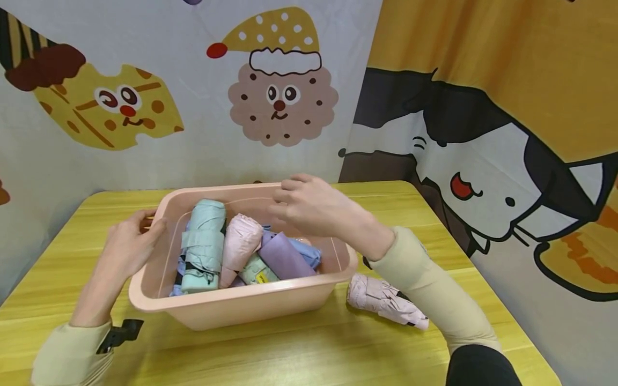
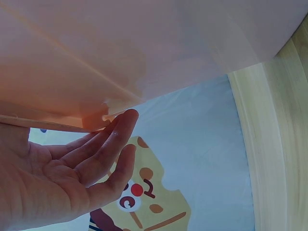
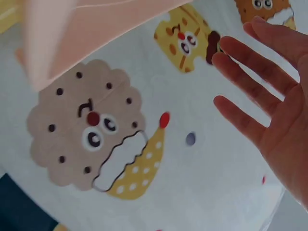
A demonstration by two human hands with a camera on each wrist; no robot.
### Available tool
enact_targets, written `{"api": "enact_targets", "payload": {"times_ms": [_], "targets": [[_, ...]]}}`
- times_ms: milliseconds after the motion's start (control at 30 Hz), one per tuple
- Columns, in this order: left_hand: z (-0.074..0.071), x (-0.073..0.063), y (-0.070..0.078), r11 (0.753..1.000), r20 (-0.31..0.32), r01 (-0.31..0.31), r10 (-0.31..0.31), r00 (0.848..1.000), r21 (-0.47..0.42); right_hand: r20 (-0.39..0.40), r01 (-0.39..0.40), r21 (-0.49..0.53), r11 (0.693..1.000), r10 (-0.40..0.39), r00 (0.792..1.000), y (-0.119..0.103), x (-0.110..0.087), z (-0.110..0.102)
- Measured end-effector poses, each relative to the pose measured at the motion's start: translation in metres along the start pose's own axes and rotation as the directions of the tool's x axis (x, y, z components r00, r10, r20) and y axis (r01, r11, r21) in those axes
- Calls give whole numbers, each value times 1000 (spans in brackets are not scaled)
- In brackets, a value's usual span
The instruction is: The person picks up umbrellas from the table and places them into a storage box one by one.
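A pink plastic basin (image 1: 251, 308) stands on the table with several folded umbrellas inside. Among them are a mint umbrella (image 1: 205, 246) at the left, a pink umbrella (image 1: 241, 238) beside it, a purple umbrella (image 1: 285, 254), and a pale green one (image 1: 258, 268) with a yellow label. Part of a blue umbrella (image 1: 307, 252) shows behind the purple one. My left hand (image 1: 127, 241) holds the basin's left rim, thumb over it and fingers beneath the outside lip. Above the basin's back right part hovers my right hand (image 1: 314, 203), its fingers spread and holding nothing in the right wrist view.
A second pink folded umbrella (image 1: 383, 300) lies on the wooden table (image 1: 270, 356) to the right of the basin, below my right forearm. Behind the table hangs a printed cloth (image 1: 193, 166) with cartoon figures, and another at the right.
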State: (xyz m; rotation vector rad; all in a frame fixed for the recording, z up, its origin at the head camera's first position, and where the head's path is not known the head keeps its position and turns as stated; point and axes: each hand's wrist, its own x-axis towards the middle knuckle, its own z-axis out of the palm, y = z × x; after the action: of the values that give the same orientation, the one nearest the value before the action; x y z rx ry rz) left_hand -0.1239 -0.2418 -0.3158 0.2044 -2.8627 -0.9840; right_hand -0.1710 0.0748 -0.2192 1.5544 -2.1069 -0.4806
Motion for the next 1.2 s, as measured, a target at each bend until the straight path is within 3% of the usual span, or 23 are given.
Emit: {"api": "enact_targets", "payload": {"times_ms": [200, 400, 533, 733, 867, 1000, 1100, 1200], "targets": [[-1, 1, 0, 1000, 7, -2, 2, 1000, -7, 57, -101, 15, 995, 100, 993, 8, -22, 8], [-2, 0, 1, 1000, 12, 5, -4, 1000, -12, 9, -224, 50, 973, 224, 975, 15, -51, 28], [-2, 0, 1, 1000, 10, -2, 3, 1000, -15, 0, -336, 94, 937, 338, 941, 18, -74, 44], [-3, 1, 0, 1000, 5, -6, 6, 1000, -18, 75, -486, 120, 866, 481, 874, 19, -108, 67], [-3, 0, 0, 1000, 2, -6, 6, 1000, -11, 182, -481, 114, 869, 458, 870, 15, -127, 80], [-3, 0, 0, 1000, 6, 0, 0, 1000, -11, 310, -468, 188, 863, 400, 862, 7, -142, 91], [-3, 1, 0, 1000, 12, 4, -4, 1000, -3, 424, -477, 279, 833, 339, 840, 0, -151, 98], [-2, 1, 0, 1000, 16, 4, -4, 1000, 3, 544, -500, 373, 781, 252, 800, -7, -158, 102]]}}
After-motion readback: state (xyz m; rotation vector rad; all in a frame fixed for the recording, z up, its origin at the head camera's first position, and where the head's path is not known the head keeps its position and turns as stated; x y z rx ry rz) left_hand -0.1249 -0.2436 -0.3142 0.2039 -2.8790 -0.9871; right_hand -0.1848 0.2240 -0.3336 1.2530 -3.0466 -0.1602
